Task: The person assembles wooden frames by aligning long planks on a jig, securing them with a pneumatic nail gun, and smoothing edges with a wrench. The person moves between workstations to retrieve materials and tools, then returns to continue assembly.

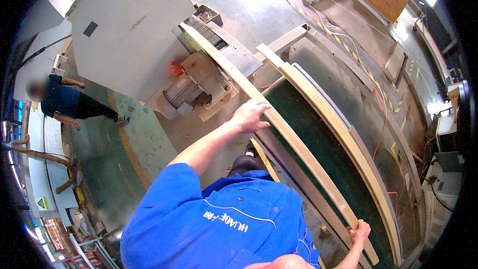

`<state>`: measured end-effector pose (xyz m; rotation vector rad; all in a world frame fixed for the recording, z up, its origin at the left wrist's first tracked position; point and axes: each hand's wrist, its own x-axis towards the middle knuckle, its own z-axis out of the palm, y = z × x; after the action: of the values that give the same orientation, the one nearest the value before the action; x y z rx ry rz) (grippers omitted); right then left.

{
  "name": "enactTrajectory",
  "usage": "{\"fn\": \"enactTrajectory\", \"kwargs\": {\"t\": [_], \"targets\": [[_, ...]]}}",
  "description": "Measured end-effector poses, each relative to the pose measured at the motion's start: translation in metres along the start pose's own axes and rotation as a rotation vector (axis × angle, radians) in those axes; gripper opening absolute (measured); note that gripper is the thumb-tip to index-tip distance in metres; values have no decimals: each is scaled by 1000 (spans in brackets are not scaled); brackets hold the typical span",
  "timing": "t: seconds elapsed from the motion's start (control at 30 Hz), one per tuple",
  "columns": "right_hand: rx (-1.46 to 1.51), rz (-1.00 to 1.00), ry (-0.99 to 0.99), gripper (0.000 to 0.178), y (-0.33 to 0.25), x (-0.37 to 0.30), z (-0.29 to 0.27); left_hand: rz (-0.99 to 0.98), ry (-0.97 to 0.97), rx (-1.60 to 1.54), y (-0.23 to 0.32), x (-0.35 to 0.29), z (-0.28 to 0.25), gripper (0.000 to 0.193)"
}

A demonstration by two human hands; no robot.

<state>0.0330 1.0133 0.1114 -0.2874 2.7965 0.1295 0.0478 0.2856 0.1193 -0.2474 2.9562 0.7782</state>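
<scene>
One long pale wooden strip (303,154) runs from near right to far left in front of me, along the left side of a dark green belt (308,124); whether it touches the belt or hangs just above, I cannot tell. My right grip (359,231) is curled around it near its near end. My left grip (251,116) lies over its left edge about midway; how tightly those fingers close, I cannot tell.

With both contacts on the near half, I judge the far end the weak spot: a small twist of my right wrist would swing it widely. Swung left, it could knock the slotted machine part (209,32) or the rusty motor (184,91) standing beside it. Swung right, the strip could strike the stacked strips (323,103) along the belt's right side and push them out of line.

My left fingers worry me too. A metal rail (308,189) runs just left of the strip, so if the wood drops or rolls that way, they could be pinched between the two. A loose left hold would also let the length sag or slide.

Farther left, a co-worker (59,99) stands well apart, beyond the strip's likely sweep.
</scene>
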Motion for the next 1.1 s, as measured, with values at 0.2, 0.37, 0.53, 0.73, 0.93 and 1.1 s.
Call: {"fn": "enactTrajectory", "kwargs": {"t": [0.2,0.37,0.53,0.73,0.93,1.1], "targets": [[-94,-4,68,50,50,-23,-7,367,-232,391,48,32,25,81],[-110,145,18,45,107,-37,5,470,-326,436,51,47,58,50],[-173,264,-89,47,128,-60,1,639,-238,369,79,39,83,33],[-46,-5,125,74,32,-45,-29,724,-299,341,131,31,96,31],[192,-366,183,75,-155,26,-41,767,-226,263,163,29,171,26],[315,-367,44,61,-190,46,-19,930,-261,149,266,-15,205,20]]}}
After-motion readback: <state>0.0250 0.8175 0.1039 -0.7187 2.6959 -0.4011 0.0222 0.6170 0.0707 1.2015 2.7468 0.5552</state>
